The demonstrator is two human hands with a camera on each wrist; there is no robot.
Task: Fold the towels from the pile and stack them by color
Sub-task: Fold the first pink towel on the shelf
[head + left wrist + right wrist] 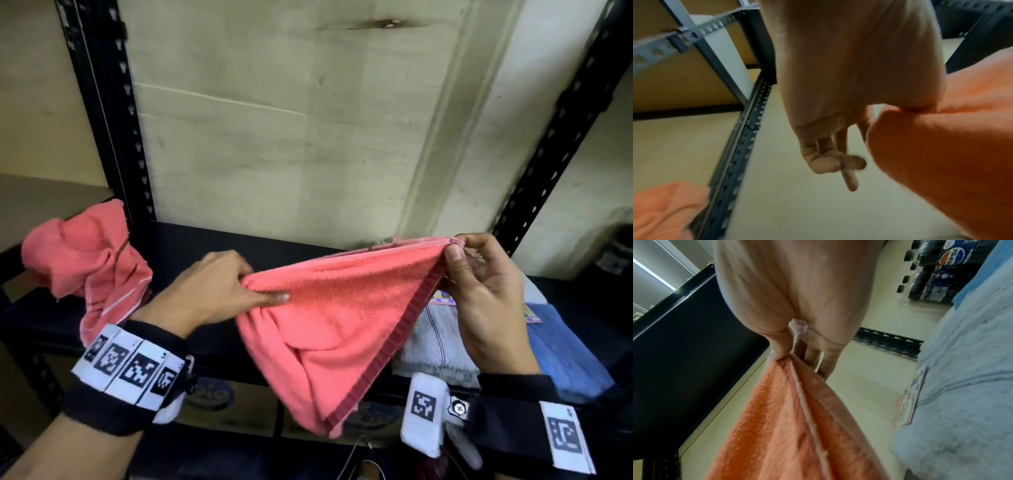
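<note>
A coral-pink towel with a dark red hem hangs between both hands above the black shelf. My left hand pinches a bunched part of its upper edge between thumb and fingers. My right hand pinches the far corner, held a little higher. In the left wrist view the towel is beside the palm. In the right wrist view the towel runs down from the pinching thumb. A second crumpled pink towel lies at the shelf's left end.
A folded grey towel and a folded blue towel lie on the shelf at the right, under my right hand, each with a paper label. Black perforated shelf posts stand on both sides. Soda bottles stand further right.
</note>
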